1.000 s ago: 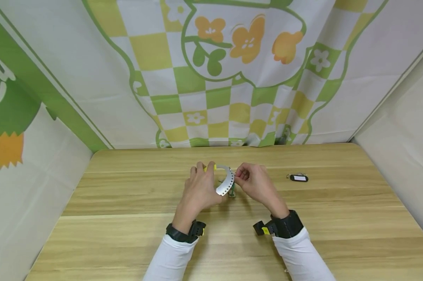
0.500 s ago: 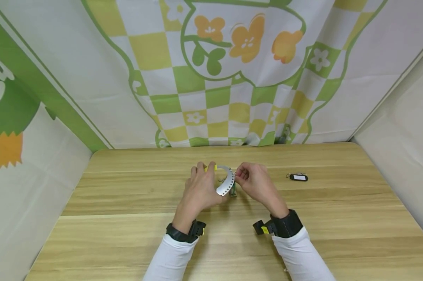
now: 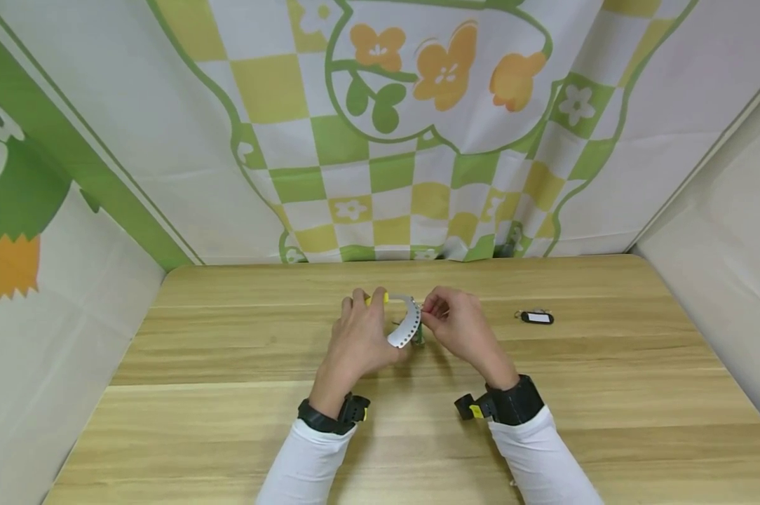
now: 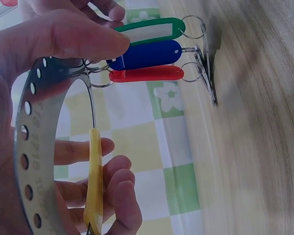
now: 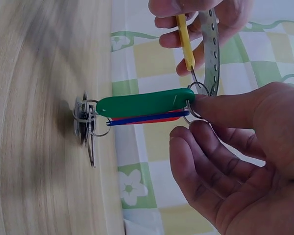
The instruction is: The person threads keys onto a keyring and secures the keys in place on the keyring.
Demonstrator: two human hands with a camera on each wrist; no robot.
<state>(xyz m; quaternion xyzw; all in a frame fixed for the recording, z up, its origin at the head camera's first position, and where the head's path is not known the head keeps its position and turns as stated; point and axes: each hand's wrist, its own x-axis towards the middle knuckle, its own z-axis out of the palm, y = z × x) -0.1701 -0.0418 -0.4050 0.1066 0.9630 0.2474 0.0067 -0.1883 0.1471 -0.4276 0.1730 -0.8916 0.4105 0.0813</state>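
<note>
My left hand (image 3: 362, 342) grips a curved metal key holder (image 3: 408, 330), a plate with a row of holes and a yellow handle (image 4: 93, 181). Green (image 5: 147, 103), blue (image 4: 152, 55) and red (image 4: 147, 74) key tags hang by wire rings at its edge, with metal keys (image 5: 88, 122) dangling below them, close to the tabletop. With thumb and forefinger my right hand (image 3: 458, 326) pinches the wire ring (image 5: 196, 107) at the green tag's top, beside the plate. Whether that ring passes through a hole is hidden by the fingers.
A black key tag (image 3: 536, 318) with a white label and a key lies on the wooden table (image 3: 228, 421), right of my hands. A patterned cloth (image 3: 411, 196) hangs behind the table's back edge.
The hanging green tag and the curved plate have shifted very slightly. Both hands keep nearly the same places and grips.
</note>
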